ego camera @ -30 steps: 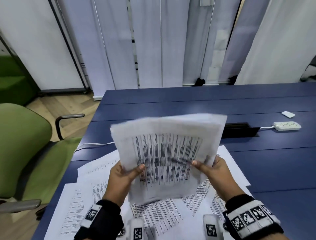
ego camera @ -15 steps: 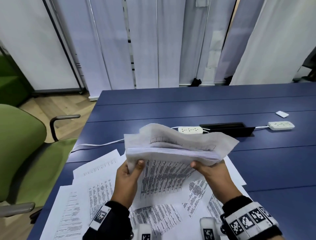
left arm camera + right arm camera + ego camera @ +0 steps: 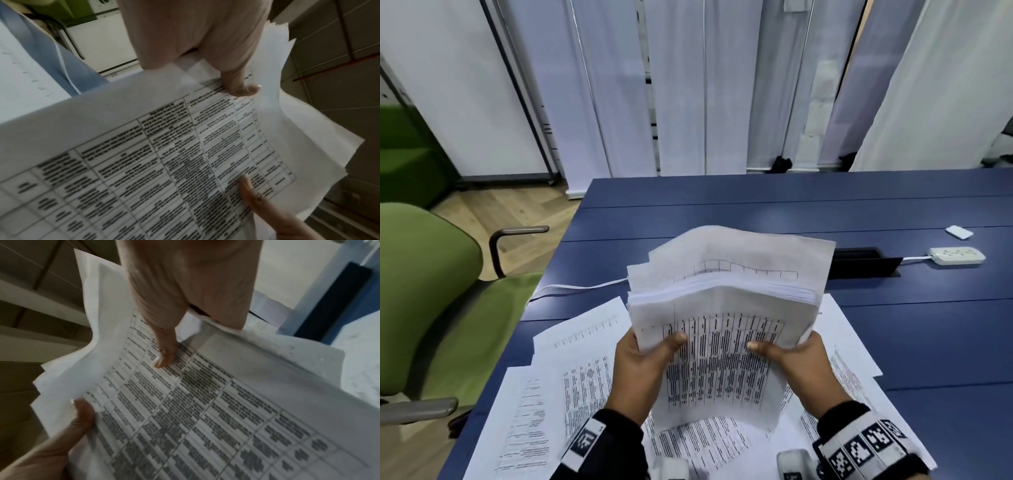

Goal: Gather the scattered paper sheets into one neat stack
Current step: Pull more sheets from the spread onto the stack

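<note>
since the earlier frame the bundle of sheets (image 3: 726,308) has tipped upright at frame centre, both hands (image 3: 643,370) (image 3: 796,363) gripping its sides, likely for squaring; loose sheets (image 3: 544,404) wait on the surface (image 3: 893,335).

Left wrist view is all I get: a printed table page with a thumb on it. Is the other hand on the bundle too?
Observer: Yes. In the head view the right hand grips the bundle of sheets on its right side, and the left hand grips the left side.
Operator: Any sheets not picked up yet?
Observer: Several loose sheets lie spread on the blue table under the hands.
Operator: Is the bundle squared up?
Observer: Not yet. Its far edges are staggered and it bows upward in the middle.
Operator: Anything else on the table?
Observer: A white power strip lies far right, clear of the sheets.
</note>
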Demonstrator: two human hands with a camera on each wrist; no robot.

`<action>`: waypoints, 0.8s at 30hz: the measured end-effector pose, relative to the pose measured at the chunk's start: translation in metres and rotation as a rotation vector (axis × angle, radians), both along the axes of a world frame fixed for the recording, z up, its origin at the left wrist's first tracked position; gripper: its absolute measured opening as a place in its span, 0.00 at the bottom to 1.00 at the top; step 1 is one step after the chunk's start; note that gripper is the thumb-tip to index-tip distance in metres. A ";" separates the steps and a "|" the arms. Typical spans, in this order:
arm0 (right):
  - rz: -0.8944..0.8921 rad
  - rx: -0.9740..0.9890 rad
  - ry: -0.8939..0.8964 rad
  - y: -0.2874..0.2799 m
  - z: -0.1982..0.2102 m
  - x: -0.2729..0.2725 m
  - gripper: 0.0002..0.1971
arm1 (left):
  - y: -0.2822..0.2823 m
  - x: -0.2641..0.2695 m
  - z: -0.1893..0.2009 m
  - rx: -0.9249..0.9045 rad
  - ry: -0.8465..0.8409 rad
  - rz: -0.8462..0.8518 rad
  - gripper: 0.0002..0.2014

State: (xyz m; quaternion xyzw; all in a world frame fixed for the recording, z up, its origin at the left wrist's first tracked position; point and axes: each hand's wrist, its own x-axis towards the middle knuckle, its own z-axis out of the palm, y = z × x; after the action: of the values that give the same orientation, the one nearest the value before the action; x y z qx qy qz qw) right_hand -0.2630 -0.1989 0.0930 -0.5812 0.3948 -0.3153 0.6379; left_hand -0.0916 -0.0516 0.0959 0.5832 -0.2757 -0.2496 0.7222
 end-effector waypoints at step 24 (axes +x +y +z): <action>0.106 -0.133 -0.208 -0.001 0.004 0.003 0.38 | -0.005 0.017 -0.006 -0.081 0.008 0.014 0.50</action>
State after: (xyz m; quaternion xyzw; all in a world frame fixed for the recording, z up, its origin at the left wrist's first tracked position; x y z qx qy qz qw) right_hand -0.2598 -0.1999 0.0969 -0.6062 0.2735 -0.3654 0.6513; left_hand -0.0751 -0.0569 0.0895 0.5543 -0.2786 -0.2354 0.7481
